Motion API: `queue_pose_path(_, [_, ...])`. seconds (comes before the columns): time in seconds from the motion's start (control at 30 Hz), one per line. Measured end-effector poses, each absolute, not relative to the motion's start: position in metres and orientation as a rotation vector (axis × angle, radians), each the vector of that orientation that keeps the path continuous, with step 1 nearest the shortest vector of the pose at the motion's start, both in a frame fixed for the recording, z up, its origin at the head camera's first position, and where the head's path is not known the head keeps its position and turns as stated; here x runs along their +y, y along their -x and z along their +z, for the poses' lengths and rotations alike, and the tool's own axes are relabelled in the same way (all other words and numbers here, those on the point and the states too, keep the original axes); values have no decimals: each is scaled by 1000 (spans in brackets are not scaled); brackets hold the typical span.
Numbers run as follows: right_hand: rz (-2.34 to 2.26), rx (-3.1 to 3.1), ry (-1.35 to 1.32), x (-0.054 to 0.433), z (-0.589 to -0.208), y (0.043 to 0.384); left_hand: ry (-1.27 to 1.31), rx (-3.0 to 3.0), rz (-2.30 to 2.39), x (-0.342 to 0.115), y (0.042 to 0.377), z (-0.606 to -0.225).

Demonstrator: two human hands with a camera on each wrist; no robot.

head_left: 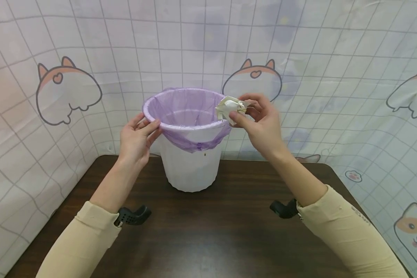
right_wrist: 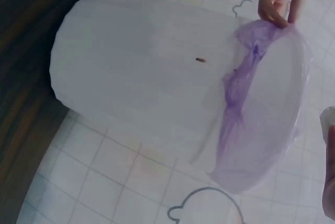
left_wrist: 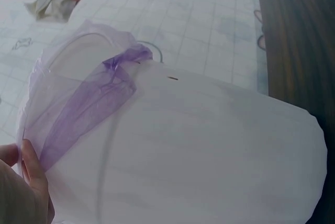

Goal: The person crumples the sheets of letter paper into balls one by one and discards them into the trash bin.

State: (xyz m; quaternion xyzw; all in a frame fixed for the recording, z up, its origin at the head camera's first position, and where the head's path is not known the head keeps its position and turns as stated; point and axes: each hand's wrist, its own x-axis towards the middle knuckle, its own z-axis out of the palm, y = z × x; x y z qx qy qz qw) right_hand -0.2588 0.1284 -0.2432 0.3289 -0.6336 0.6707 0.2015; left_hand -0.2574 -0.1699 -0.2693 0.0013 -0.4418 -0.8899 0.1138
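A white trash can [head_left: 191,172] stands upright on the dark table, lined with a thin purple trash bag [head_left: 196,144] folded over its rim. At the rim's left side, my left hand [head_left: 134,141] pinches the edge, thumb on top and fingers outside. My right hand [head_left: 264,125] holds a crumpled piece of off-white paper [head_left: 226,109] between thumb and fingers, by the right side of the rim. In the left wrist view the paper [left_wrist: 55,4] appears beyond the can's opening. The can's bottom inside is hidden.
The brown wooden table [head_left: 208,235] has its back edge just behind the can. A white gridded curtain [head_left: 180,50] with cartoon corgis hangs around the back and sides. Black wrist mounts [head_left: 135,215] stick out from both sleeves.
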Motion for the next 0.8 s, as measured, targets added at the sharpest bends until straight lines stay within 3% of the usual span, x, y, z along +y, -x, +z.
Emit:
queue_pose_path(0.37, [1791,-1943,-870,103,-238,291,-1,-1309,-2592,-169,258,-273])
queue_pose_path(0.63, [1385,-2302,-753,85,-229,299,1,-1310,-2588,-170,258,-271])
queue_pose_path(0.8, [1440,-2376,-793,82,-229,299,15,-1309,-2587,-169,257,-271])
